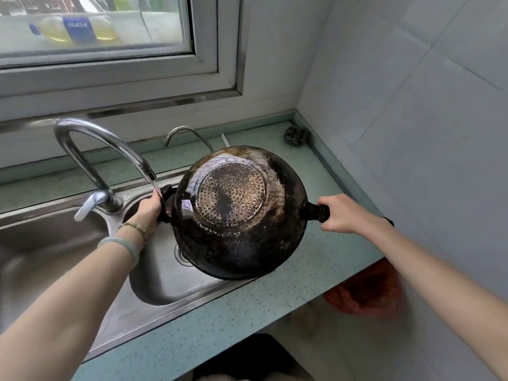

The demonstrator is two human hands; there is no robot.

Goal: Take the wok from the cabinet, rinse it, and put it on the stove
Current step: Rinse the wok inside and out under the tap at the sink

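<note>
The black wok (239, 215) is turned bottom-up toward me, its scorched, dimpled base showing, held tilted above the right sink basin (165, 281). My left hand (149, 210) grips the short black handle on the wok's left side. My right hand (343, 214) grips the long black handle on its right. Water runs from the curved chrome faucet (110, 149) and falls by the left handle and my left hand. The wok's inside is hidden.
A steel double sink (41, 237) is set in a green speckled counter (310, 273). A thin second tap (187, 133) rises behind the wok. A steel scourer (296, 135) lies in the back corner. Tiled wall at right, window above. A red mesh bag (365, 292) hangs below the counter.
</note>
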